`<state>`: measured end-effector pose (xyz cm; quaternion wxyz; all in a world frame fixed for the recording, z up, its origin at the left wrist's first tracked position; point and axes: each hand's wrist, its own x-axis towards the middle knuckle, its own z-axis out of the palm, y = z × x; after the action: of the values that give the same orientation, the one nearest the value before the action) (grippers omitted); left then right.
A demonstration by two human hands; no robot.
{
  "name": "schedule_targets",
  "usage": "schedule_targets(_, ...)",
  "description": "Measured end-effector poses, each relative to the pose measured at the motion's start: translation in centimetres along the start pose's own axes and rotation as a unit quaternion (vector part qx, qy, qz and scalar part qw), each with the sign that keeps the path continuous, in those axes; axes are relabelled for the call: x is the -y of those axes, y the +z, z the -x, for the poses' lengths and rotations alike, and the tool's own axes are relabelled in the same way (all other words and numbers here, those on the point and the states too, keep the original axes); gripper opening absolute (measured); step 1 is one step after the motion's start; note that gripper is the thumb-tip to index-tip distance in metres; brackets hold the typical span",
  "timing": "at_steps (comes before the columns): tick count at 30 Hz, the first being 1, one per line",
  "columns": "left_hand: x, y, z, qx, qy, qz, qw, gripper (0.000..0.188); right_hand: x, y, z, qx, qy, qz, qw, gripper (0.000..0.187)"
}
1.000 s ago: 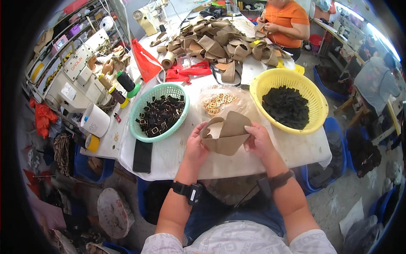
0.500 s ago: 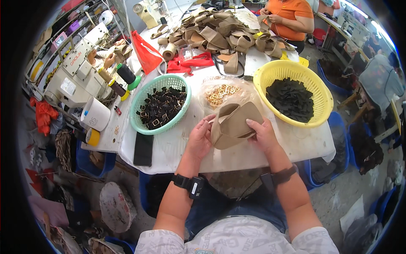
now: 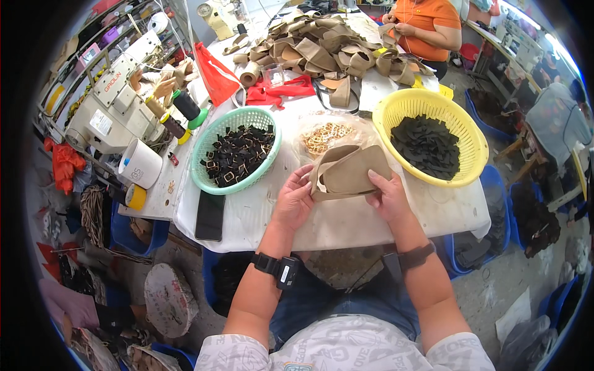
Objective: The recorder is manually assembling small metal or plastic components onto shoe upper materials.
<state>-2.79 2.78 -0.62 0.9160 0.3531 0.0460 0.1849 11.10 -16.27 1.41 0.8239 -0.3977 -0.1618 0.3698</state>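
Note:
A tan shoe upper (image 3: 351, 174), curved into an open loop, is held just above the near edge of the table between both hands. My left hand (image 3: 297, 199) has its fingers closed on the upper's left edge. My right hand (image 3: 388, 196) pinches its right side, with the thumb flat on the outer face. Just beyond it, gold metal buckles (image 3: 327, 137) lie in a clear plastic bag. A mint-green basket (image 3: 199, 154) on the left holds black strap pieces with buckles. On the right, a yellow basket (image 3: 476, 145) holds short black strips.
A big pile of tan uppers (image 3: 318, 52) covers the table's far part. Red cloth (image 3: 281, 91), a phone (image 3: 210, 217), thread spools (image 3: 185, 106) and a sewing machine (image 3: 111, 111) stand around leftward. Across the table a person in orange (image 3: 427, 31) handles a piece. Blue bins (image 3: 492, 213) flank the table.
The upper has turned in my hands, so its broad outer face now shows more and its lower edge sits higher. My right hand has shifted slightly rightward with it.

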Motion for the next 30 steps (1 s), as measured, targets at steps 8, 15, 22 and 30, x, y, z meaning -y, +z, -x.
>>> schedule_targets(8, 0.0, 0.1, 0.1, -0.028, 0.01, 0.029, 0.999, 0.029, 0.7, -0.4, 0.2, 0.023, 0.025, -0.075, 0.997, 0.012)
schedule_targets(15, -0.2, 0.0, 0.2, -0.013, 0.012, 0.048, 0.999, 0.032, -1.1, 1.1, 0.5, -0.041, -0.156, 0.259, 0.952, 0.017)
schedule_targets(22, -0.8, 1.9, 0.9, 0.008, 0.001, -0.03, 1.0, 0.041, -1.5, 1.2, 0.6, -0.053, -0.181, 0.319, 0.929, 0.02)
schedule_targets(30, 0.1, 2.0, 1.4, -0.01, -0.002, -0.212, 0.977, 0.031, -2.1, 0.0, -1.0, -0.047, -0.148, 0.183, 0.971, 0.027)
